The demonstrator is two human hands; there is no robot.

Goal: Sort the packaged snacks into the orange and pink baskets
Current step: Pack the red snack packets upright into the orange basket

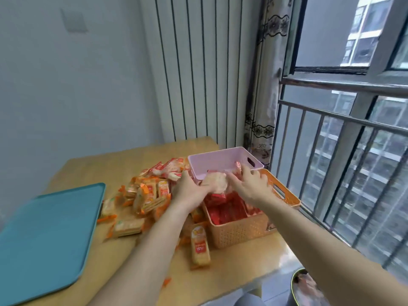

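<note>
1. A pink basket (220, 160) sits at the far right edge of the wooden table (231, 272), and most of its inside is hidden. Directly in front of it, the orange basket (238, 230) holds a layer of red packets (227, 208).
2. The left hand (189, 191) curls its fingers round the left side of a round pale packet (215, 183), held where the two baskets meet. The right hand (251, 184) reaches over the orange basket. Its fingertips are at a small red-striped packet (238, 166) inside the pink basket's near wall, but blur hides whether it grips.
3. A teal tray (44, 235) overhangs the table's left edge. A pile of snack packets (150, 195), orange and white, fills mid-table and crowds against both baskets. A window railing (331, 151) stands beyond the right edge.
</note>
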